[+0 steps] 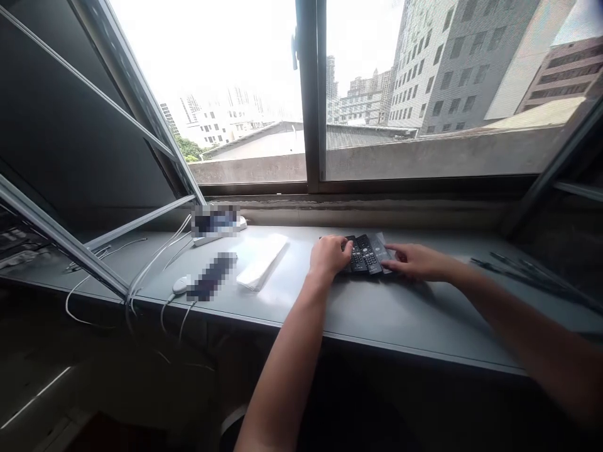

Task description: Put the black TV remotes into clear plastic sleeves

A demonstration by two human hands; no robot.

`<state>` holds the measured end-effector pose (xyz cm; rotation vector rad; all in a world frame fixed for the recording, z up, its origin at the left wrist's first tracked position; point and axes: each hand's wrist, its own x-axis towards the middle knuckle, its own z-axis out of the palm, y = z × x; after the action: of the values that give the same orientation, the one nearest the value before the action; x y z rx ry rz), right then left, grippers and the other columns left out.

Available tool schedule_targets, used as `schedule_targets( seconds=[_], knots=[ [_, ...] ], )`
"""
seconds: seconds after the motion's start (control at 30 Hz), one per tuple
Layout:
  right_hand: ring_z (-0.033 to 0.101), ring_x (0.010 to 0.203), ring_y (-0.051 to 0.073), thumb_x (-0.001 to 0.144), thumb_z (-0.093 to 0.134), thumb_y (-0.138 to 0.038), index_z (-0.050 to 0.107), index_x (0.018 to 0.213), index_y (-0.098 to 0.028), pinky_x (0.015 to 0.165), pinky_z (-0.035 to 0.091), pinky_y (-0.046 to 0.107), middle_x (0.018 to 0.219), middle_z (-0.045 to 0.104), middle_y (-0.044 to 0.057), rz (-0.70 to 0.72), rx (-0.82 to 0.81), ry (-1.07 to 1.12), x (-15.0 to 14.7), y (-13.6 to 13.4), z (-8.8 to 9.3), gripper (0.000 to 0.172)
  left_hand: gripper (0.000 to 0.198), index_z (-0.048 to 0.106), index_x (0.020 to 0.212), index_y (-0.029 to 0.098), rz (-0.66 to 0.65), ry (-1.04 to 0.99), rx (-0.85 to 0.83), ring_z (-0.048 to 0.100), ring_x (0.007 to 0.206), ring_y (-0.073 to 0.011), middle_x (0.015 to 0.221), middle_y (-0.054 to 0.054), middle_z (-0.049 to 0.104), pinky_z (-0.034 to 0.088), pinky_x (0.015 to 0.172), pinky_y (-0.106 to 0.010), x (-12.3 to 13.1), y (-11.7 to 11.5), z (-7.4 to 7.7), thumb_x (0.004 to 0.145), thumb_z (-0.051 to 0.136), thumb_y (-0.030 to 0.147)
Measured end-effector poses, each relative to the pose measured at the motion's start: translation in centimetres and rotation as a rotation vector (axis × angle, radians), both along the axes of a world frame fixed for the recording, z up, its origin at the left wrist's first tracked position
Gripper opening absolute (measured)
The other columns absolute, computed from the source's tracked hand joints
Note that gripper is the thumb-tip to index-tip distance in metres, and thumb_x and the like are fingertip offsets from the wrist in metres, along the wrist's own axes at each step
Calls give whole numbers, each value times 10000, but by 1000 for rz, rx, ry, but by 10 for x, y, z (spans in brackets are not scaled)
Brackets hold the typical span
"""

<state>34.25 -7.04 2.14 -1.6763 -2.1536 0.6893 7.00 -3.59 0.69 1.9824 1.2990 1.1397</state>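
Several black remote controls (362, 256) lie side by side on the grey table, their button faces up. The rightmost has a clear plastic sleeve (379, 245) around it. My left hand (328, 255) is curled over the left end of the row, its thumb against the remotes and its other fingers largely hidden. From the right, my right hand (414, 261) reaches in with thumb and finger apart, their tips touching the sleeve's right edge.
A white packet (262, 262) lies left of my hands on the table (282, 307). Further left are a blurred dark device (211, 277), a white round charger (179, 285), a white power strip (219, 233) and loose cables. Metal frame bars (108, 220) stand left; dark cables (518, 273) lie right. A window is behind.
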Motion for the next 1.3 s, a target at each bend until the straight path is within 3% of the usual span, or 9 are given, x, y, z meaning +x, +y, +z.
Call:
schedule_targets(
  seconds=[0.13, 0.23, 0.3, 0.5, 0.6, 0.83, 0.97, 1.1, 1.3],
  knots=[
    [749, 756, 298, 947, 627, -746, 718, 1505, -184, 729, 567, 386, 858, 794, 72, 10, 162, -154, 3, 4, -9, 797, 119, 865, 908, 295, -72, 72, 25, 661, 1321, -398, 1210, -138, 808, 354, 1284, -502, 2, 1, -5, 874, 807, 394],
    [766, 1065, 385, 970, 624, -720, 770, 1426, -225, 966, 603, 501, 1201, 797, 158, -7, 339, -166, 4, 8, -17, 689, 97, 862, 887, 290, -96, 113, 31, 626, 1369, -407, 1247, -138, 799, 309, 1317, -515, 1, 1, -8, 851, 823, 371],
    [695, 1280, 443, 1008, 603, -678, 787, 1398, -225, 1130, 537, 610, 1385, 740, 196, 6, 460, -116, 2, 9, -19, 625, 117, 866, 905, 280, -102, 129, 34, 616, 1383, -415, 1272, -150, 790, 292, 1325, -528, 0, 2, -10, 869, 805, 374],
    [464, 1585, 474, 914, 787, -701, 732, 1499, -259, 1298, 362, 708, 1641, 605, 170, 311, 480, -16, -13, 3, -24, 735, 179, 867, 1037, 291, -136, 92, 49, 546, 1487, -397, 1375, -131, 765, 208, 1355, -542, -1, 4, -18, 902, 769, 356],
    [489, 1568, 494, 858, 851, -695, 723, 1512, -258, 1297, 349, 739, 1635, 610, 186, 337, 431, -4, -18, 2, -30, 797, 213, 862, 1087, 302, -141, 75, 40, 507, 1533, -396, 1454, -114, 736, 164, 1366, -553, -1, 5, -21, 902, 768, 353],
    [539, 1538, 484, 961, 757, -657, 730, 1505, -238, 1291, 384, 724, 1615, 631, 188, 357, 430, 1, -17, 13, -42, 686, 324, 842, 1235, 317, -165, 188, 108, 504, 1534, -371, 1580, -90, 660, 207, 1362, -567, -1, 3, -18, 997, 623, 345],
    [603, 1496, 440, 1054, 630, -633, 705, 1541, -239, 1268, 466, 655, 1591, 658, 160, 357, 479, -5, -16, 15, -41, 630, 457, 750, 1449, 290, -154, 434, 109, 468, 1582, -330, 1689, -70, 560, 263, 1361, -541, -1, -2, -10, 1069, 511, 376],
    [646, 1460, 409, 1124, 500, -600, 673, 1576, -267, 1220, 544, 587, 1571, 684, 107, 262, 558, -15, -18, 7, -31, 587, 493, 699, 1516, 320, -132, 649, 84, 418, 1626, -303, 1713, -10, 536, 264, 1372, -548, 0, -5, -2, 1127, 410, 408],
    [764, 1285, 383, 1136, 506, -536, 731, 1494, -320, 1114, 626, 557, 1420, 787, 73, 100, 659, 137, -28, -4, -19, 475, 477, 723, 1481, 329, -131, 666, 97, 441, 1612, -315, 1694, -11, 559, 287, 1359, -581, 1, -4, -3, 1144, 392, 395]
  ],
)
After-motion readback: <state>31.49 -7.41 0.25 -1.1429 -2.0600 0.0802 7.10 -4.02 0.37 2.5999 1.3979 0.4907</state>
